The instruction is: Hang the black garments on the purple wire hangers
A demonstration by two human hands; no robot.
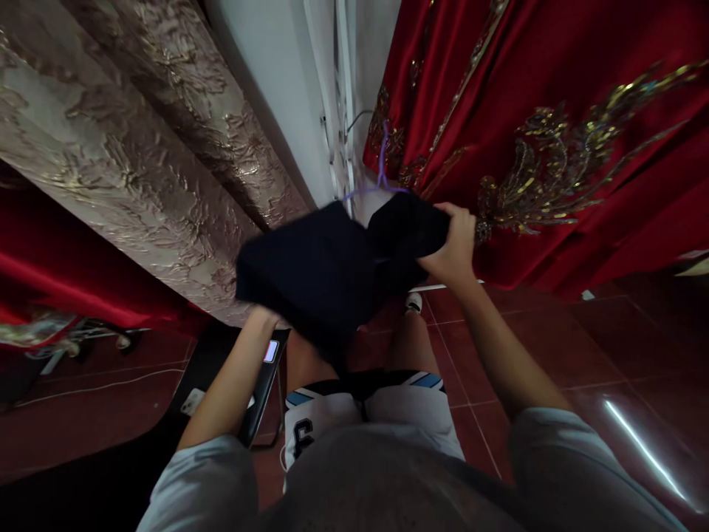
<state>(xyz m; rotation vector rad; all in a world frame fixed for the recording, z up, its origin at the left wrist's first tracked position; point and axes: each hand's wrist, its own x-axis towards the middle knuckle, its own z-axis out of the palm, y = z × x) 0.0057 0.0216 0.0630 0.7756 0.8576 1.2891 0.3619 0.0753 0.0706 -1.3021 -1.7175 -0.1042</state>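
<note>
A dark navy garment point(326, 258) hangs in front of my body, blurred by motion, so its exact kind does not show. From its neck opening rises a purple hanger point(382, 159), its hook pointing up. My right hand point(455, 247) is closed around the garment's right shoulder edge. The garment's lower left part covers most of my left hand point(264, 319); only its back near the wrist shows, and its fingers are hidden beneath the cloth.
Red sequinned cloth point(532, 133) hangs at the right, patterned beige cloth point(138, 140) at the left. White metal rails point(343, 96) stand between them. A black bench point(221, 355) at lower left carries a lit phone point(271, 352) and a white item point(192, 400).
</note>
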